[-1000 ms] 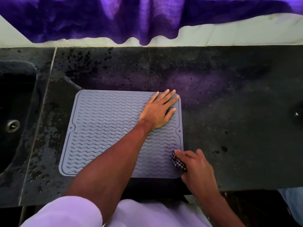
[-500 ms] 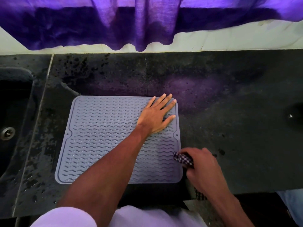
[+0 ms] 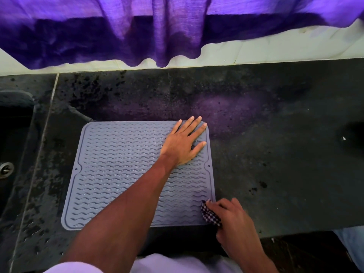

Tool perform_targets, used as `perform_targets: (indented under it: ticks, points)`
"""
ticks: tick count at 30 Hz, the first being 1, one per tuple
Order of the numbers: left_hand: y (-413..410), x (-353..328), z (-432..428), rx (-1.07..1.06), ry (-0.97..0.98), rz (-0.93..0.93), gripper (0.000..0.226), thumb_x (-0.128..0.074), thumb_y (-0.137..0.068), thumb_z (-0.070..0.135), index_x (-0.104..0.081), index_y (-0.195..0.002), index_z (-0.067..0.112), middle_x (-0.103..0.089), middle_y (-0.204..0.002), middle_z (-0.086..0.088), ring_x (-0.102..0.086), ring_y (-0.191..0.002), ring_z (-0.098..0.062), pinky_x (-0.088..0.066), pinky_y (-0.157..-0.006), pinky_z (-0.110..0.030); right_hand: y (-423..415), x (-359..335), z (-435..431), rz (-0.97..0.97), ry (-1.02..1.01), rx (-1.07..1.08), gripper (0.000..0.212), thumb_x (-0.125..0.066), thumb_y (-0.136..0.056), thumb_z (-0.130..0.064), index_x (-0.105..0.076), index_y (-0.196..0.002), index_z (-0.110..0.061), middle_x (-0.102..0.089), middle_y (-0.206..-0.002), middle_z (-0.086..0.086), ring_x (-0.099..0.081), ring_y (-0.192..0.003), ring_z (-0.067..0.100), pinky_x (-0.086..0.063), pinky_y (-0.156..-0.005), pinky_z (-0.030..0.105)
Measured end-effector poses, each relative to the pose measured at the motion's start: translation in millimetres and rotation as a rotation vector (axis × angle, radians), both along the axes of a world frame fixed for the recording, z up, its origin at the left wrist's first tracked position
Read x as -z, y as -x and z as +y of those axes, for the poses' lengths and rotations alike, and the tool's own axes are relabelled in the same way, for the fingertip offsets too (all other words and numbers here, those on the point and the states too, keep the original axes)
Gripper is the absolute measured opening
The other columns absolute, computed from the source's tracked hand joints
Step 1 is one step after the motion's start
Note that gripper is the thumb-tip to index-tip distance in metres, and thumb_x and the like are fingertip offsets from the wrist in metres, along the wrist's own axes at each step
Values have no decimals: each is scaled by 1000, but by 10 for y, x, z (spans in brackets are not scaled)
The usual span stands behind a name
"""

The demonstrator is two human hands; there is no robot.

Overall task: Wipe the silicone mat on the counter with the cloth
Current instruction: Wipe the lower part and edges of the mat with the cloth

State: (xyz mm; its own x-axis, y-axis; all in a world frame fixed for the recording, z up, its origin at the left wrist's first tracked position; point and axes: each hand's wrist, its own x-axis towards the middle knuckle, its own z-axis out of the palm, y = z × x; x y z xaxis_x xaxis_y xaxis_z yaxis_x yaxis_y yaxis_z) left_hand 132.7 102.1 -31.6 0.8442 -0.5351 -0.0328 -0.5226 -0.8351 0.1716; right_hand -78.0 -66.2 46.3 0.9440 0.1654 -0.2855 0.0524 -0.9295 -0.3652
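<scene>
A grey silicone mat (image 3: 118, 174) with wavy ridges lies flat on the dark stone counter (image 3: 275, 154). My left hand (image 3: 183, 144) rests flat on the mat's far right corner, fingers straight and spread, with the forearm crossing the mat. My right hand (image 3: 234, 219) grips a black-and-white checked cloth (image 3: 210, 214) at the mat's near right corner. Most of the cloth is hidden inside the fist; the visible part touches the mat's edge.
A dark sink (image 3: 11, 154) with a metal drain (image 3: 6, 170) sits at the left. A purple curtain (image 3: 157, 30) hangs over the white wall behind the counter. The counter's front edge runs just below the mat.
My right hand with the cloth has moved along the mat's near right corner, off to the side and back onto its edge. My left hand has stayed pressed on the far right corner.
</scene>
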Motion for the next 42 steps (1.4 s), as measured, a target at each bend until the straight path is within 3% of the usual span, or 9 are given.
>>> perform_targets:
  ticks: [5, 9, 11, 17, 22, 25, 31, 38, 42]
  points:
    - [2, -3, 0, -2, 13, 7, 67, -16, -103, 59, -9, -163, 30, -3, -171, 3, -1, -157, -17, -2, -127, -44, 194, 69, -64, 25, -58, -23, 67, -61, -45, -7, -69, -106, -33, -59, -89, -19, -56, -79, 16, -52, -52, 26]
    - [12, -4, 3, -3, 33, -1, 66, -17, -103, 59, -10, -163, 30, -4, -171, 4, -1, -157, -16, -3, -127, -44, 62, -16, -140, 156, -101, -55, 52, -54, -66, -18, -63, -113, -39, -62, -97, -16, -54, -95, 11, -52, -77, 29]
    - [14, -3, -4, -5, 63, 0, 66, -20, -103, 58, -15, -162, 30, -8, -170, 4, -4, -157, -16, -5, -128, -44, -83, -78, -209, 198, -138, -48, 42, -57, -71, -28, -61, -111, -41, -64, -97, -16, -56, -95, 6, -50, -80, 29]
    - [37, 4, 3, -95, 333, 15, 56, -26, -102, 38, -50, -149, 17, -43, -158, -3, -33, -150, -19, -17, -126, -38, -941, -243, -246, -54, -111, 49, 37, -62, -72, -13, -67, -103, -32, -70, -91, -9, -61, -85, 17, -53, -74, 36]
    - [30, 22, 5, -139, 446, 22, 50, -37, -96, 16, -58, -141, 8, -52, -150, -9, -44, -144, -25, -24, -124, -39, -1774, -115, -1, -215, 48, -12, 28, -58, -81, -13, -67, -103, -28, -65, -99, -4, -52, -93, 28, -52, -73, 39]
    - [11, -12, 19, -134, 433, 48, 66, -37, -80, 4, -54, -144, 6, -50, -152, -8, -42, -145, -26, -22, -125, -38, -2027, -38, 120, -281, 95, 1, 28, -60, -84, -11, -66, -106, -28, -67, -103, -3, -49, -96, 28, -49, -73, 40]
    - [17, -52, 28, -116, 405, 78, 78, -17, -79, 24, -49, -148, 9, -45, -156, -6, -36, -149, -22, -15, -126, -35, -1934, 95, 154, -270, 182, 1, 42, -64, -80, -8, -62, -119, -22, -64, -112, -1, -46, -101, 28, -49, -73, 40]
    - [-9, -21, 23, -125, 384, 86, 68, -31, -83, 7, -47, -150, 10, -44, -157, -5, -34, -150, -21, -11, -127, -32, -1442, 7, 111, -171, 114, -6, 42, -68, -76, -14, -64, -116, -26, -64, -109, -8, -44, -95, 22, -48, -69, 34]
    - [20, -52, 26, -120, 356, 69, 71, -35, -81, 7, -45, -151, 12, -42, -159, -2, -32, -150, -18, -6, -126, -28, -1095, -15, 103, -129, 75, 7, 60, -65, -67, -2, -63, -121, -27, -64, -112, -11, -44, -94, 19, -47, -67, 30]
